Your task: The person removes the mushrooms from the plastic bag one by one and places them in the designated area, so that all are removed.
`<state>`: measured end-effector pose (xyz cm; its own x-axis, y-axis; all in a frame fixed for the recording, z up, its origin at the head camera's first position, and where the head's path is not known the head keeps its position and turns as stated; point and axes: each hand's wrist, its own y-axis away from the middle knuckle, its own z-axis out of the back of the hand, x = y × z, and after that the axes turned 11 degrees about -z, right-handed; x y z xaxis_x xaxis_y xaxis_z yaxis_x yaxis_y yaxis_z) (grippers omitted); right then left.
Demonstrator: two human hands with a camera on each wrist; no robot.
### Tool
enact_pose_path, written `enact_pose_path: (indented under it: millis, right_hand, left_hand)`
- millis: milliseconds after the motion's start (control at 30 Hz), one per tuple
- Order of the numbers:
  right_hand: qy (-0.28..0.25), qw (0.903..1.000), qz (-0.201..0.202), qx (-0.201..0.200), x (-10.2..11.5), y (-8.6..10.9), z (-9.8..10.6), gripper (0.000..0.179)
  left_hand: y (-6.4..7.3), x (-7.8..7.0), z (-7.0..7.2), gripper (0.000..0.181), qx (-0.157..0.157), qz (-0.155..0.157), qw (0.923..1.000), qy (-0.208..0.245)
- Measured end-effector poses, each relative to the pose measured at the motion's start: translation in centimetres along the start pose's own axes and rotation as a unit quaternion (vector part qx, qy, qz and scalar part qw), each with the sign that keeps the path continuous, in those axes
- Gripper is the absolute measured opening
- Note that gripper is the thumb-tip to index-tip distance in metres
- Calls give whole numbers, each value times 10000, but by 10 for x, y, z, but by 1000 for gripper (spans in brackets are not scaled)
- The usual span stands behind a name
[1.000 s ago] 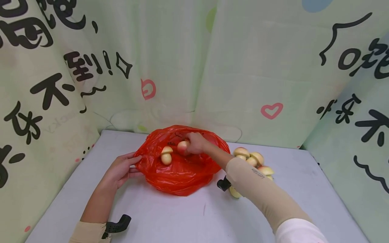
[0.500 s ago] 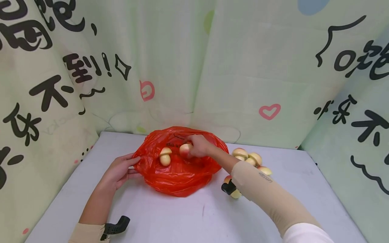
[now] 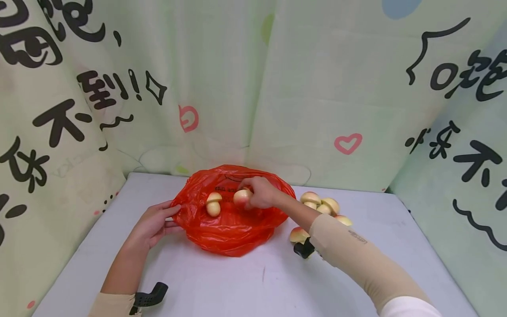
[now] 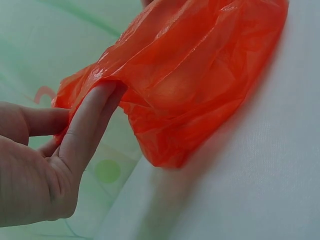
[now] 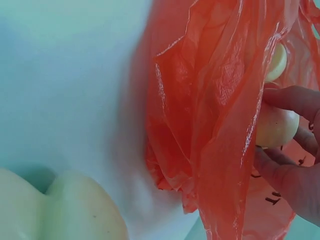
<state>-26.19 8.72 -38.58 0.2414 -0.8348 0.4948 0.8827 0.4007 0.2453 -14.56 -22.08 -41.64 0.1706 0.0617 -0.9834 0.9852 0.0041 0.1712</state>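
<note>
A red plastic bag (image 3: 229, 237) sits on the table with its mouth spread towards me. My left hand (image 3: 152, 224) pinches the bag's left rim; in the left wrist view the thumb lies outside while straight fingers (image 4: 85, 125) reach under the film. Inside the mouth, my right hand (image 3: 261, 193) grips a pale mushroom (image 3: 241, 198) with a pinkish blush, its thumb and fingers round it in the right wrist view. To its left another mushroom (image 3: 214, 204), with a rounded stem, lies in the bag.
Several more mushrooms (image 3: 310, 198) lie on the table right of the bag, partly hidden by my right forearm. One mushroom (image 3: 299, 235) lies nearer me, beside the black wrist camera (image 3: 304, 248). A printed curtain (image 3: 222, 110) surrounds the white table (image 3: 222, 281).
My right hand has shifted slightly right and towards me inside the bag, still gripping the mushroom. The left hand keeps its grip on the rim. The head view has turned slightly.
</note>
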Motion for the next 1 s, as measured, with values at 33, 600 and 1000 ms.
enact_pose_path:
  millis: [33, 600, 1000]
  right_hand:
    - [-8, 10000, 26, 3, 0, 2, 1, 45]
    - [74, 9998, 208, -31, -4, 28, 6, 46]
    - [-214, 9994, 252, -43, -12, 43, 12, 47]
  left_hand:
    - [0, 0, 0, 57, -5, 6, 10000, -2]
    - [1, 2, 2, 58, -12, 56, 10000, 14]
    - [0, 2, 1, 59, 8, 44, 10000, 21]
